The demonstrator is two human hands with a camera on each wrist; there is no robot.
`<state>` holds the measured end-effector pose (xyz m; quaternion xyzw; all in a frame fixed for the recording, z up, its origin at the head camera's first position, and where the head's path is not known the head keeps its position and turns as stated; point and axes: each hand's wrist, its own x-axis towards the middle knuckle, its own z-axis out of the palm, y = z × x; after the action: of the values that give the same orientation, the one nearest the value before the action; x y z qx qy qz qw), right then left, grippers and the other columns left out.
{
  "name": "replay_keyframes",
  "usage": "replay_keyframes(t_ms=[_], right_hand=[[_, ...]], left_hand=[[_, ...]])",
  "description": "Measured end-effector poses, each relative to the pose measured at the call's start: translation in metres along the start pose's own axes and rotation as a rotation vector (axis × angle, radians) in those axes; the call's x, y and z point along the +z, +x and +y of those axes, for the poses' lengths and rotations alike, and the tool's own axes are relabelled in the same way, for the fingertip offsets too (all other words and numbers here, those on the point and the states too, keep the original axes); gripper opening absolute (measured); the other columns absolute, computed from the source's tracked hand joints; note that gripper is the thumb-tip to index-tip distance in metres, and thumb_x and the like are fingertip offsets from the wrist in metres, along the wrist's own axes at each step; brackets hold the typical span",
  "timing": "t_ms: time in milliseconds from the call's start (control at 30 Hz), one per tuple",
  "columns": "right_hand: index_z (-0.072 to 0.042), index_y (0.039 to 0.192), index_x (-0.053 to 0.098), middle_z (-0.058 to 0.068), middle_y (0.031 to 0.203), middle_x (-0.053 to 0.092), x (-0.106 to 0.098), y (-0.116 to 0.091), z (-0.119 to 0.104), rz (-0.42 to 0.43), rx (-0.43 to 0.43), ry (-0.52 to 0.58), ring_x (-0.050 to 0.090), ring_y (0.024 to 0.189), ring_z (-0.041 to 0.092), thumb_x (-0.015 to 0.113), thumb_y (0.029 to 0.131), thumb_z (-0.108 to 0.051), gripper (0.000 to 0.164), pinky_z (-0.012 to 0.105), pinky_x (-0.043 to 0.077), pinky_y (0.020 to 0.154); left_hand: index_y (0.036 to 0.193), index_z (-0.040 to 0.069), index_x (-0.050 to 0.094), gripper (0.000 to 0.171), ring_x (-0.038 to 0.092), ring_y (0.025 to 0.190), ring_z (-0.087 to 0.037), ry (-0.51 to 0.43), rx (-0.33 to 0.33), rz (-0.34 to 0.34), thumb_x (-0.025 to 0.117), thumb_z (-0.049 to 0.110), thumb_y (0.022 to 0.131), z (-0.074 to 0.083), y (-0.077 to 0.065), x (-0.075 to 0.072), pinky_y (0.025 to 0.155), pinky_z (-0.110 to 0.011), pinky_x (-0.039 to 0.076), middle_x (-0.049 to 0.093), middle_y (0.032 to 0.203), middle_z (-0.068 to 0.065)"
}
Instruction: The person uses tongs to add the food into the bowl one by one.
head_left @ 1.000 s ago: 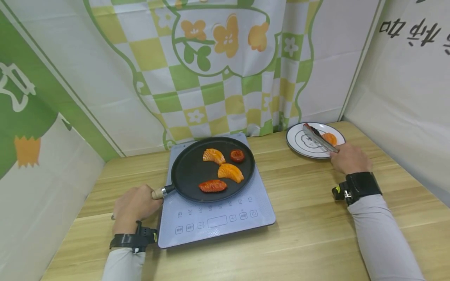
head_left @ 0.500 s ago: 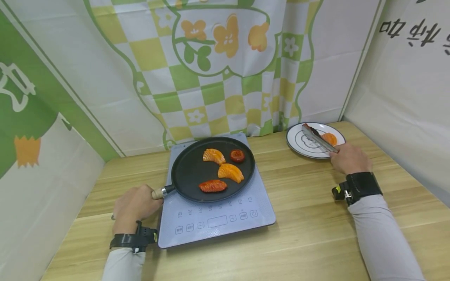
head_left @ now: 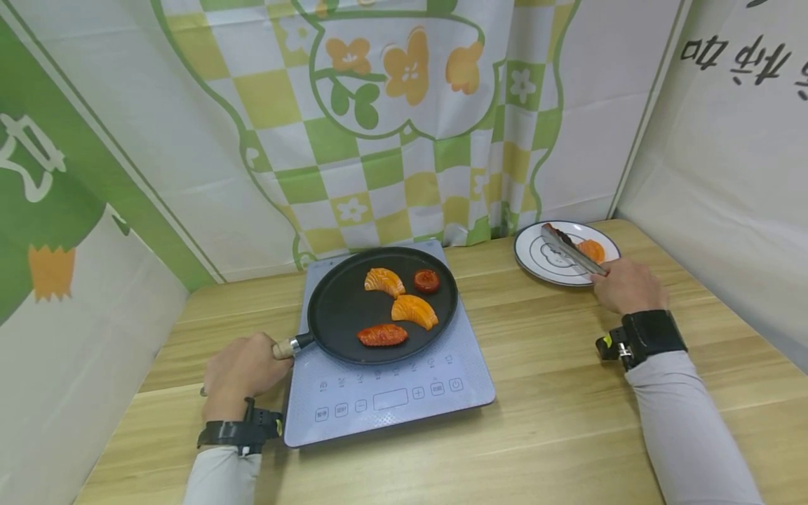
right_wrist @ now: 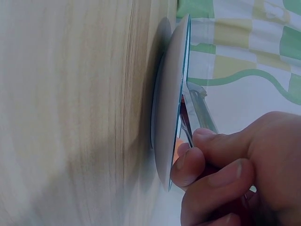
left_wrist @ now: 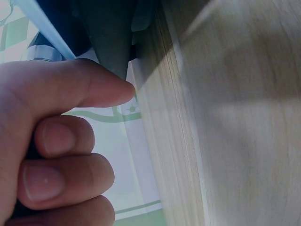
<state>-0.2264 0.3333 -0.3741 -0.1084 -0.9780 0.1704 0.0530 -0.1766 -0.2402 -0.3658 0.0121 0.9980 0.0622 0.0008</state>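
Note:
My left hand [head_left: 243, 368] grips the wooden handle [head_left: 284, 348] of a flat black frying pan [head_left: 337, 301]; its curled fingers [left_wrist: 66, 181] show in the left wrist view. In the pan lie two orange salmon-like slices [head_left: 414, 311], a red tomato-like round [head_left: 426, 280] and a reddish-brown chicken wing [head_left: 382, 334]. At the right, my right hand [head_left: 630, 285] holds metal tongs [head_left: 577, 254] between thumb and fingers, their tips over a white plate [head_left: 536, 265]. An orange piece [head_left: 591, 249] sits on the plate. Beside the tongs' tips is a dark reddish piece [head_left: 562, 233], partly hidden.
The pan stands on a grey induction cooktop [head_left: 391, 400] with touch buttons along its front. Both rest on a wooden table [head_left: 543, 393]. A green and yellow checked curtain [head_left: 391, 168] hangs behind, and a white wall sheet [head_left: 726, 175] borders the right side.

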Motion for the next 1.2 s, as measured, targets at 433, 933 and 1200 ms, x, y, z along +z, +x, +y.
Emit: replay_keyframes(t_ms=[433, 933, 1200], right_hand=[[-0.013, 0.088, 0.061, 0.010, 0.075, 0.048, 0.0003, -0.0006, -0.0003, 0.017, -0.022, 0.009, 0.047, 0.068, 0.029, 0.051, 0.094, -0.031, 0.022, 0.039, 0.032, 0.053], [-0.013, 0.099, 0.061, 0.011, 0.081, 0.049, -0.0042, -0.0017, -0.0021, -0.003, -0.043, 0.007, 0.047, 0.069, 0.029, 0.051, 0.094, -0.035, 0.025, 0.038, 0.032, 0.053], [-0.012, 0.100, 0.061, 0.010, 0.078, 0.048, -0.0087, -0.0038, -0.0066, -0.045, -0.045, 0.012, 0.047, 0.068, 0.028, 0.050, 0.095, -0.039, 0.029, 0.038, 0.032, 0.054]], left_hand=[[0.058, 0.017, 0.043, 0.036, 0.040, 0.052, -0.016, -0.006, 0.002, 0.002, 0.052, 0.039, 0.084, 0.0005, -0.0010, 0.0002, 0.046, -0.032, 0.027, 0.040, 0.055, 0.002], [0.057, 0.017, 0.042, 0.038, 0.039, 0.052, -0.016, -0.007, 0.000, 0.010, 0.052, 0.040, 0.085, 0.0008, -0.0008, 0.0004, 0.046, -0.032, 0.027, 0.040, 0.055, 0.002], [0.058, 0.017, 0.043, 0.038, 0.040, 0.052, -0.017, -0.008, -0.004, 0.008, 0.052, 0.041, 0.085, 0.0009, -0.0011, 0.0007, 0.046, -0.032, 0.027, 0.040, 0.055, 0.002]])
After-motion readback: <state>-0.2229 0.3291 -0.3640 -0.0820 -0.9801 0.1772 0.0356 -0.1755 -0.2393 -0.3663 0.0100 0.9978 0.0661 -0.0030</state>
